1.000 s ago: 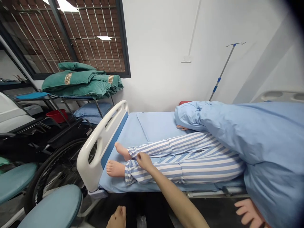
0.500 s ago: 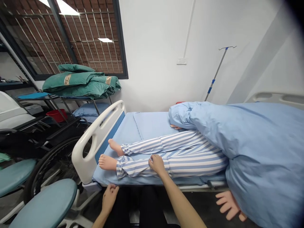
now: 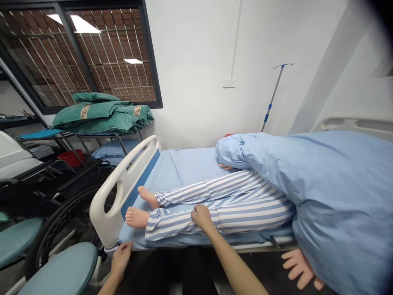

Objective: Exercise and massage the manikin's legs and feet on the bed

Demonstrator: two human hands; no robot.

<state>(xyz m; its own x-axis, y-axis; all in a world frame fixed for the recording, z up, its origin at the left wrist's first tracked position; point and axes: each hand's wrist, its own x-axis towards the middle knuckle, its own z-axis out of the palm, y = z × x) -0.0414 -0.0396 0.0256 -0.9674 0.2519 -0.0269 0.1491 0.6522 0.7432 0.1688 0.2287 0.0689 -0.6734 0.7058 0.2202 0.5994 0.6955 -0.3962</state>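
Note:
A manikin in blue-and-white striped trousers (image 3: pixel 254 215) lies on the bed, its bare feet (image 3: pixel 137 217) towards the footboard. My right hand (image 3: pixel 202 217) rests on the nearer lower leg, fingers curled into the trouser fabric. At the bed's near foot corner, my left hand (image 3: pixel 121 258) has its fingers bent together beside the sheet edge; what they hold, if anything, is hidden. A light blue quilt (image 3: pixel 334 184) covers the manikin's upper body. One manikin hand (image 3: pixel 301 268) hangs out below the quilt at the near side.
A white footboard (image 3: pixel 123 176) closes the bed's left end. Left of it stand a wheelchair (image 3: pixel 58 221) and round teal stools (image 3: pixel 59 270). Green bedding (image 3: pixel 104 116) is piled under the window. A drip stand (image 3: pixel 273 98) rises behind the bed.
My left hand has moved left along the bed edge to the corner. The nearer trouser cuff hangs straighter and lower. My right hand stays on the leg; the whole view has shifted slightly.

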